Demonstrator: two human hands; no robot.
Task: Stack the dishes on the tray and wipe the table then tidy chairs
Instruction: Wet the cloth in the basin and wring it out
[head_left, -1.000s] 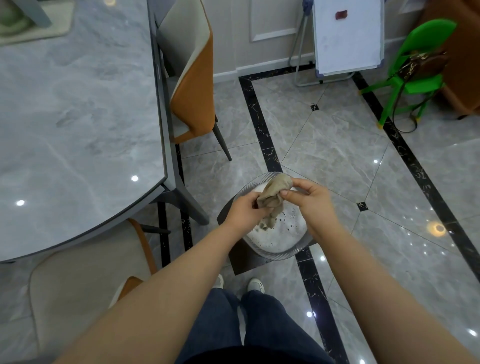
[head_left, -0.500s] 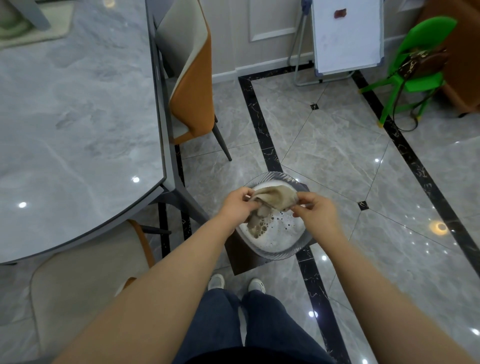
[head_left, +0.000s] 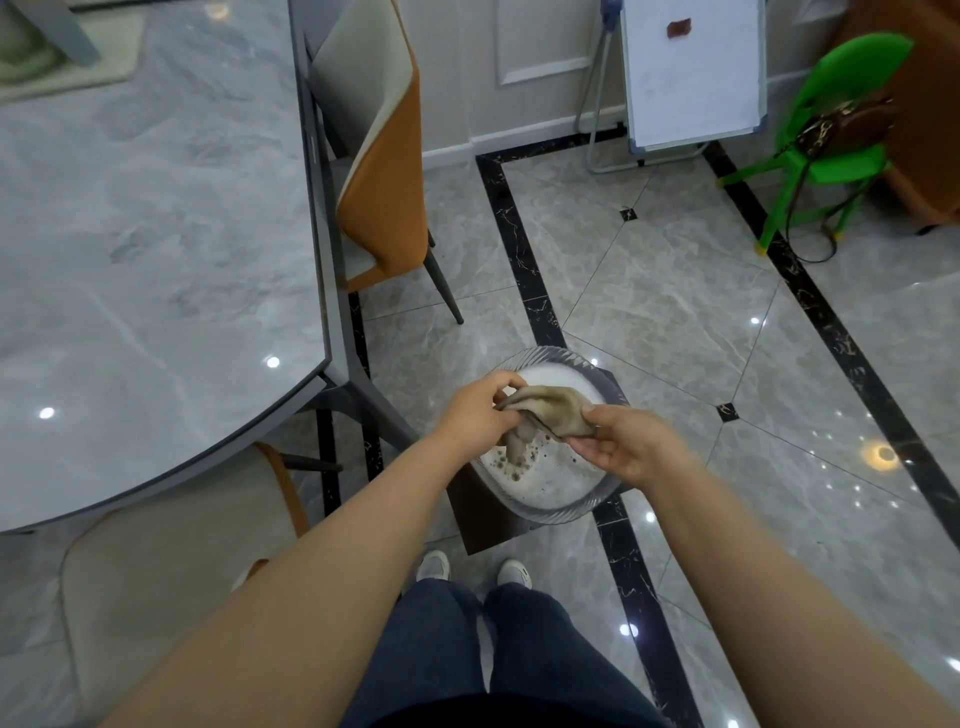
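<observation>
A beige cloth is stretched between my hands above a clear ribbed bowl that holds white foamy water with dark specks. My left hand grips the cloth's left end and my right hand pinches its right end; a twisted tail of cloth hangs down into the bowl. The bowl sits on a dark low stand on the floor in front of my feet. The grey marble table fills the left side.
An orange-and-cream chair stands tucked at the table's far side, and a second cream chair sits near my left arm. A whiteboard easel and a green plastic chair with a brown bag stand at the back right on the tiled floor.
My hands have drawn apart, spreading the bunched cloth out sideways over the bowl. The camera has shifted slightly.
</observation>
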